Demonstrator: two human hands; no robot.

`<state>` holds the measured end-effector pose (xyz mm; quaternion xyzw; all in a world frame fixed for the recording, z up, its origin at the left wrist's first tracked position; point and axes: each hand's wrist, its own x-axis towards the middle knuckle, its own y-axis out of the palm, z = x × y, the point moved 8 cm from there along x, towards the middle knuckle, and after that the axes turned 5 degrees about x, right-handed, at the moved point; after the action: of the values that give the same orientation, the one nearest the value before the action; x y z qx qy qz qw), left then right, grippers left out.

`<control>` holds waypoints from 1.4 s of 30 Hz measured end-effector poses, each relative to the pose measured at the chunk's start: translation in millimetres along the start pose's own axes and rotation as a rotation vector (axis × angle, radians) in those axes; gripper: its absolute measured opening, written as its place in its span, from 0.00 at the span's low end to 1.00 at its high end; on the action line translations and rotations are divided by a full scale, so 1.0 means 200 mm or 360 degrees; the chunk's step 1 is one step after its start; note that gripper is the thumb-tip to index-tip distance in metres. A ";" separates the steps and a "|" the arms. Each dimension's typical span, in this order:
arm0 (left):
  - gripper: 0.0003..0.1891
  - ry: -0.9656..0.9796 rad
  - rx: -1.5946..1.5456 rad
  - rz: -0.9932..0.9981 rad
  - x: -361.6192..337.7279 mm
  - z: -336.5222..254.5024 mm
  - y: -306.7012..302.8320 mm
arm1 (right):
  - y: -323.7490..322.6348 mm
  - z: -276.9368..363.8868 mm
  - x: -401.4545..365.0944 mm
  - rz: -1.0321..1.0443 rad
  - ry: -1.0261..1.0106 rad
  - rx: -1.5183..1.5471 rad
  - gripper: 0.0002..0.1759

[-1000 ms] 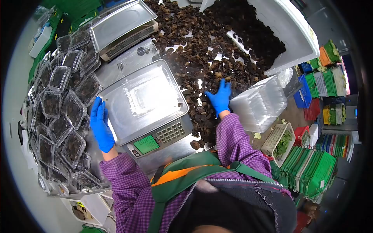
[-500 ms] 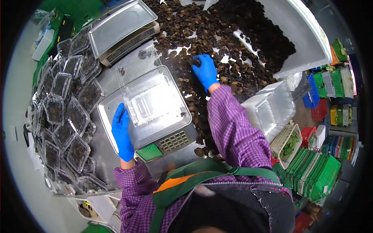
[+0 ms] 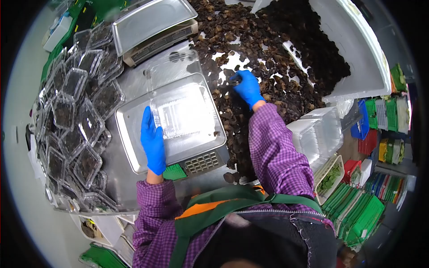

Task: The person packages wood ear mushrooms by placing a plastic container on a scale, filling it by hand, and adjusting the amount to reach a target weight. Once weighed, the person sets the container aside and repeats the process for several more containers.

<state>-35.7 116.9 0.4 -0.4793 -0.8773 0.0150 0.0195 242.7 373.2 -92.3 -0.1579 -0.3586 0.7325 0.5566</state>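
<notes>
My left hand (image 3: 153,145), in a blue glove, lies along the left side of a clear plastic container (image 3: 181,118) on the steel pan (image 3: 208,145) of a scale. Its fingers are extended, the thumb slightly apart. Over the spread of dark brown dried pieces (image 3: 277,91), my gloved right hand (image 3: 248,88) has its fingers curled together around dark pieces at the fingertips. The scale's green display (image 3: 174,172) is partly covered by my left hand.
Filled clear boxes (image 3: 73,129) are heaped at the left. A second scale (image 3: 154,27) stands behind. Stacked empty containers (image 3: 315,134) sit at the right, below a white foam bin (image 3: 357,53). Green crates (image 3: 357,214) stand lower right.
The view has shifted a little. My right hand still holds its fingers together over the pieces, near a wider bare white patch. My left hand has moved slightly up along the container, its thumb more apart.
</notes>
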 end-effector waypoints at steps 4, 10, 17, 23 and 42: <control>0.33 0.0141 0.0044 -0.0065 -0.03 0.01 0.03 | -0.33 0.42 -0.11 -0.0206 -0.0122 0.0300 0.15; 0.39 0.0330 0.0108 -0.0133 -0.14 -0.09 0.10 | -0.33 1.07 -0.25 -0.0035 -0.0480 0.0693 0.17; 0.39 0.0199 -0.0045 -0.0178 -0.21 -0.05 0.05 | 0.18 1.28 -0.52 0.0507 -0.0636 0.0272 0.41; 0.36 0.0117 0.0014 -0.0064 -0.23 -0.01 0.01 | -0.15 1.13 -0.41 0.0369 -0.0339 0.0675 0.31; 0.35 0.0464 0.0920 0.0007 -0.13 -0.15 0.08 | -0.35 0.52 -0.48 -0.0022 0.0075 0.0576 0.17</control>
<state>-6.3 103.3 28.8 -0.4528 -0.8237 0.1948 0.2803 258.0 256.5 13.4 -0.0699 -0.2089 0.7774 0.5892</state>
